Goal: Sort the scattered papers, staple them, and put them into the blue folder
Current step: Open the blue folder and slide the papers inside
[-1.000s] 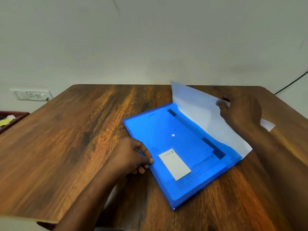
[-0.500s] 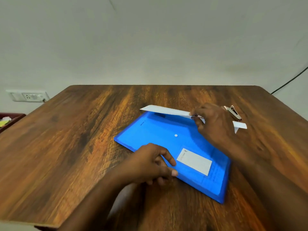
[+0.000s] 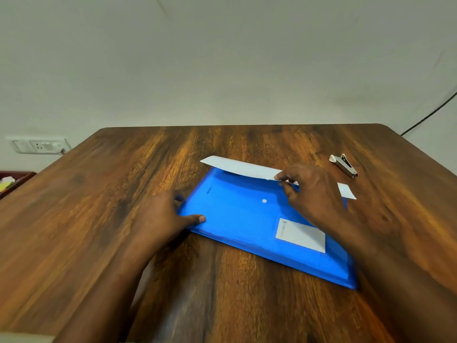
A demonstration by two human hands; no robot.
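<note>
While the left hand (image 3: 170,216) rests flat, fingers straight, steadying the blue folder (image 3: 247,224) mid-frame, the right hand (image 3: 314,194) pinches its white flap (image 3: 242,167); next, press it onto the snap (image 3: 264,201).

A second ago the right hand (image 3: 319,194) held the white flap (image 3: 243,167) of the blue folder (image 3: 249,224) raised high; now it pinches the flap's front edge low over the folder's face, nearly closed. The folder has turned on the table (image 3: 123,219), its long side now running from left to lower right. The left hand (image 3: 164,219) has moved from the near edge to the folder's left corner, thumb on top, and a stapler (image 3: 344,165), hidden before, shows beyond the right hand.
</note>
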